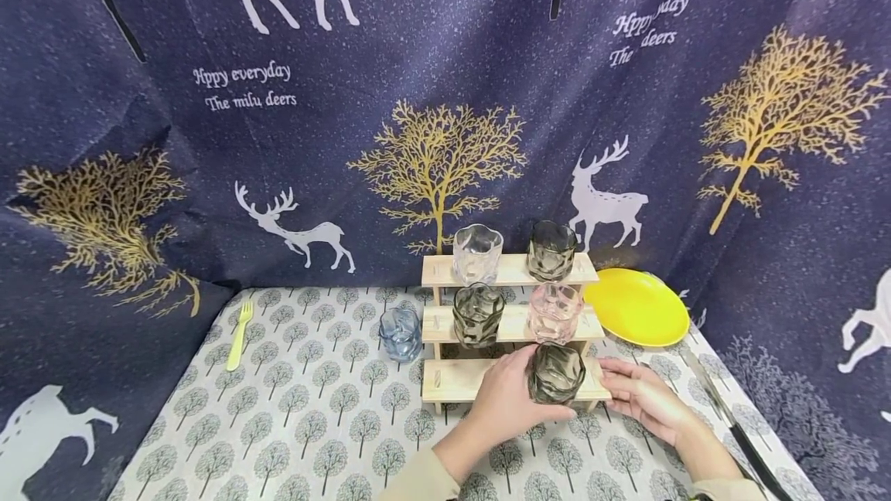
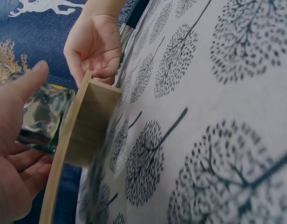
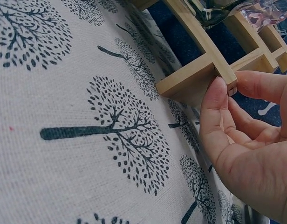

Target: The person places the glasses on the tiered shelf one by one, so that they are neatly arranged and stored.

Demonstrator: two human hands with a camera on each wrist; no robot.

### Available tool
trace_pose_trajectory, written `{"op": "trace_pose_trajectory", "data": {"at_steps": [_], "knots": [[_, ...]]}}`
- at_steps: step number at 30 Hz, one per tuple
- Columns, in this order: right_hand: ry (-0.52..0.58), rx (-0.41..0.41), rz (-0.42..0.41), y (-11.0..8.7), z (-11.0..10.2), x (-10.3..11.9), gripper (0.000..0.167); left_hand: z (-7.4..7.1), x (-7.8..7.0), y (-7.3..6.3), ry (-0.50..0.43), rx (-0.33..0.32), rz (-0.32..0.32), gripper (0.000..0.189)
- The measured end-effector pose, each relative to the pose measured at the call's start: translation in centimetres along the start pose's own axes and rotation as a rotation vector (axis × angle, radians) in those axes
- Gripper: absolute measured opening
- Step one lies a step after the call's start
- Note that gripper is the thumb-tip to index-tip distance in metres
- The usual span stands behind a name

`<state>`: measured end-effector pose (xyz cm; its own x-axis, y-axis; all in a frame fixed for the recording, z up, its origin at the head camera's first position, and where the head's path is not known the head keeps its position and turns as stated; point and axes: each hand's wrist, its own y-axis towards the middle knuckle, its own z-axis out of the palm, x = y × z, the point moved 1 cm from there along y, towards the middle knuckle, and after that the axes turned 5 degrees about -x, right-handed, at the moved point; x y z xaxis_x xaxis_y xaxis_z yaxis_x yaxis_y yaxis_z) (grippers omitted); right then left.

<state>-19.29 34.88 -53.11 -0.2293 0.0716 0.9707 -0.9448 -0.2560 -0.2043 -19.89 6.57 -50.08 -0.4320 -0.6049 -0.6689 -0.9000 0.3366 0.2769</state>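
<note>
A three-tier wooden rack [image 1: 452, 381] stands on the patterned cloth. At the right end of its bottom tier is a smoky grey glass [image 1: 557, 373]. My left hand [image 1: 506, 393] holds this glass from its left side, thumb in front and fingers behind; the left wrist view shows the glass [image 2: 44, 116] between them, against the board's edge. My right hand [image 1: 643, 399] grips the right end of the bottom board, and in the right wrist view its thumb [image 3: 217, 95] and index finger pinch the board's corner [image 3: 222, 70].
The middle tier carries a smoky glass [image 1: 478, 317] and a pink glass [image 1: 554, 314]; the top tier has a clear glass [image 1: 477, 255] and another smoky glass [image 1: 551, 252]. A blue glass [image 1: 401, 335] stands left of the rack. A yellow plate [image 1: 636, 308], a fork [image 1: 240, 335] and a dark-handled utensil [image 1: 752, 454] lie around.
</note>
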Motion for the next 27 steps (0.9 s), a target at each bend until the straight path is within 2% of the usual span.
{"op": "trace_pose_trajectory", "data": {"at_steps": [3,5,8,11,13,17,19,21,25,27], "knots": [[-0.002,-0.004,0.008,0.0,0.0,-0.1,0.059,-0.9,0.4,-0.7,-0.025,-0.008,0.006,0.105],[-0.005,-0.006,0.011,0.1,0.0,0.0,0.058,-1.6,0.9,-1.3,-0.055,-0.048,0.046,0.094],[-0.009,-0.010,0.018,0.2,0.1,0.0,0.056,-2.8,1.9,-2.2,-0.080,-0.183,0.189,0.069],[-0.011,-0.011,0.024,0.2,0.1,0.1,0.057,-4.2,3.1,-2.9,-0.096,-0.352,0.334,0.050],[-0.012,-0.009,0.022,0.1,0.1,0.1,0.057,-5.2,4.0,-3.2,-0.110,-0.455,0.396,0.043],[-0.010,-0.015,0.021,0.0,0.0,0.1,0.058,-7.7,5.7,-3.3,-0.137,-0.616,0.466,0.038],[-0.010,-0.019,0.021,-0.1,0.0,0.1,0.058,-9.1,6.6,-3.2,-0.128,-0.674,0.447,0.037],[-0.009,-0.016,0.016,-0.1,0.0,0.1,0.058,-10.5,7.5,-3.2,-0.126,-0.712,0.402,0.037],[0.001,0.004,0.008,-0.1,0.1,0.2,0.058,-12.8,9.5,-3.0,-0.119,-0.759,0.246,0.041],[0.008,0.002,0.014,0.0,0.1,0.2,0.058,-13.6,10.5,-2.7,-0.121,-0.762,0.172,0.046]]}}
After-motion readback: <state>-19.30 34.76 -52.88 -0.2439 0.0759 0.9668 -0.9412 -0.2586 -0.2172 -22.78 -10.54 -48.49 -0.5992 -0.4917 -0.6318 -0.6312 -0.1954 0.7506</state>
